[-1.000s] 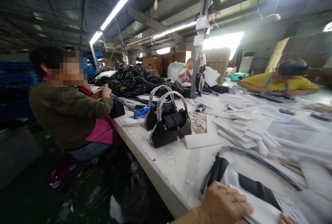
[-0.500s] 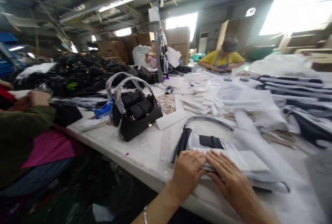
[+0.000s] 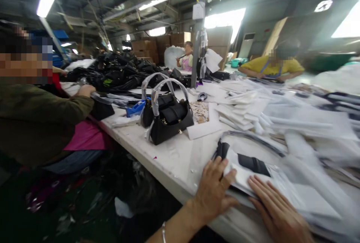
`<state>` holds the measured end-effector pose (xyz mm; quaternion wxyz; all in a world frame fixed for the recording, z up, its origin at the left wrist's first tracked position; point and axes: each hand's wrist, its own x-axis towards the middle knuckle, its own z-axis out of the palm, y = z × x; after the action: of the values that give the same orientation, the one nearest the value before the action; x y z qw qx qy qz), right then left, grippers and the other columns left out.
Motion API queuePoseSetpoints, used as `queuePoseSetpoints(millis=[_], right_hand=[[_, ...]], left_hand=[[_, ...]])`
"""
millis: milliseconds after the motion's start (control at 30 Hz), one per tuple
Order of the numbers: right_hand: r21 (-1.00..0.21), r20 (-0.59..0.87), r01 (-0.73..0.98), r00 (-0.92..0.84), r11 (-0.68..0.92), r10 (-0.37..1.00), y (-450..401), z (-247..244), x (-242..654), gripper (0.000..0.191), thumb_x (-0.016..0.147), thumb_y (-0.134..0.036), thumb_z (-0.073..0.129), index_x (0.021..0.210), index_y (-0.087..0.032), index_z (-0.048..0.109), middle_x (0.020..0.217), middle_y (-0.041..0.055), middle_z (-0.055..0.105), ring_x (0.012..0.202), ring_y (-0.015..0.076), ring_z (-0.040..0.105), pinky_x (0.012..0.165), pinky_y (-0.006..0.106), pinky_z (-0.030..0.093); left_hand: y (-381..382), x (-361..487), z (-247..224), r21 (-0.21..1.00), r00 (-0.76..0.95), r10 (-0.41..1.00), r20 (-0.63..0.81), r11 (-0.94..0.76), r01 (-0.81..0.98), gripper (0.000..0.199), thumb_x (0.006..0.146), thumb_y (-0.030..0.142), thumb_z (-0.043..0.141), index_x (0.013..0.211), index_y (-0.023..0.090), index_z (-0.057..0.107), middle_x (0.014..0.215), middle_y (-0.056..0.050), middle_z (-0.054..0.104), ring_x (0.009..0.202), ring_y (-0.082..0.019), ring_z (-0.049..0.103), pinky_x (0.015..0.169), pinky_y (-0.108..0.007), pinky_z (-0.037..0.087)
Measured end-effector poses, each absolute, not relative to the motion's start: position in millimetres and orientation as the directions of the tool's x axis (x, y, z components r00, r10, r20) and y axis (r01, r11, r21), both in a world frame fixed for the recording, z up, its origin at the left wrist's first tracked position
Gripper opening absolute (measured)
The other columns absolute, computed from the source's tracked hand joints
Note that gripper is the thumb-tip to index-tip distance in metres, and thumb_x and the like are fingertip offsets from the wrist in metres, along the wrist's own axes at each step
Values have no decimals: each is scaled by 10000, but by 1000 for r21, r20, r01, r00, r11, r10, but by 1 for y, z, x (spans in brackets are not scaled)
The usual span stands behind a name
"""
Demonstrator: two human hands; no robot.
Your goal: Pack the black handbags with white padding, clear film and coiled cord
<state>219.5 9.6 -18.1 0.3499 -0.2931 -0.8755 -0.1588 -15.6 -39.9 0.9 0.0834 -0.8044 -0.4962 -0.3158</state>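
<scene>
A black bag with white sheeting (image 3: 239,171) over it lies flat at the front edge of the table, its wrapped handle (image 3: 250,138) curving away behind. My left hand (image 3: 215,188) rests on its left corner, fingers spread. Flat on the white sheeting to the right lies my right hand (image 3: 277,205), fingers stretched out and holding nothing. A second black bag (image 3: 171,123) stands upright to the left, its two handles wrapped in clear film. Beside it lies a white board (image 3: 206,126).
White sheets (image 3: 239,110) are heaped behind the bag, with translucent wrapping at right. A person in a dark sleeve (image 3: 42,115) sits close on the left. Black bags (image 3: 118,72) pile up behind a post (image 3: 197,44). Another person in yellow (image 3: 250,68) works across the table.
The view has swung left. My hands have moved apart, the left one onto the bag's left corner with its fingers now spread.
</scene>
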Motion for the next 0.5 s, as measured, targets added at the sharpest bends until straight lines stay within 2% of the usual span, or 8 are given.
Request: queuePoseSetpoints(millis=[100,233,333,400,500], right_hand=[[-24,674,664,-541,747,503,0,0,204,376,987,-266,512,1350,-182,560,1294,71,662,1211,225,617,1101,402,460],[-44,640,667,-553,744,533,0,9,197,362,984,-247,528,1340,-190,555,1288,70,666,1228,223,605,1081,425,480],[16,630,658,-591,752,504,-7,2,208,465,970,-348,544,1416,-221,507,1355,61,621,1235,252,599,1096,436,467],[50,658,663,-585,747,474,-4,-10,216,551,947,-427,527,1468,-257,465,1392,48,591,1205,288,618,1084,449,480],[18,731,624,-542,781,416,13,-24,217,673,857,-447,536,1508,-382,379,1342,-36,625,1139,336,649,949,487,582]], left_hand=[[-30,-24,1,262,286,761,582,-508,820,622,886,500,623,1397,193,444,1431,-152,527,1352,-289,466,1064,-468,439],[-18,-24,-4,295,230,749,621,-496,817,416,902,437,624,1253,224,555,1306,-119,622,1227,-267,572,969,-430,488],[-27,-16,-5,272,220,728,649,-492,827,422,900,502,607,1222,231,573,1289,-90,635,1236,-245,566,967,-399,488],[-35,-17,-2,218,260,707,658,-509,833,479,910,545,572,1274,234,548,1344,-75,602,1285,-219,527,1020,-371,464],[-44,-43,10,115,293,630,719,-523,844,533,956,535,491,1378,210,466,1421,-95,536,1384,-204,427,1152,-373,355]])
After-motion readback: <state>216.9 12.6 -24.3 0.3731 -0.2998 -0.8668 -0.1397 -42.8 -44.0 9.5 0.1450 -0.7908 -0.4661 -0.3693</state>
